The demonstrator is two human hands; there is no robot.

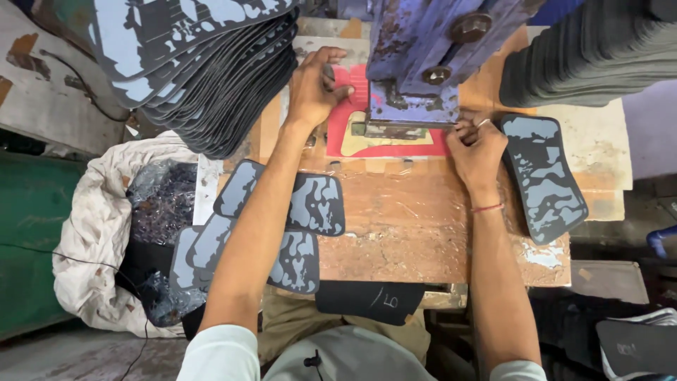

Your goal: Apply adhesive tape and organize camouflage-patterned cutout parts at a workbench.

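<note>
Here, both bare hands are at the foot of a blue-painted press head (416, 63) that stands over a plastic-covered wooden workbench (402, 219). The left hand (316, 85) rests curled on the left edge of a red sheet (345, 120) lying under the press, fingers bent down onto it. The right hand (478, 148) is closed narrow at the right corner of the press foot, fingertips pinched together at the sheet's edge (what they pinch, if anything, cannot be made out). A thin red thread band sits on the right wrist.

The red sheet lies flat on the bench, mostly covered by the press foot, with a pale yellow cut-out showing near its middle.

Surroundings: one grey camouflage-patterned sole piece (543, 176) lies flat just to the right of the right hand. Two similar pieces (310, 204) lie overlapping on the bench's left side, under the left forearm. A tall fanned stack of the same pieces (211, 70) leans at upper left, and a dark stack (592, 56) sits at upper right. A white sack (106, 233) holding dark scraps lies left of the bench.
</note>
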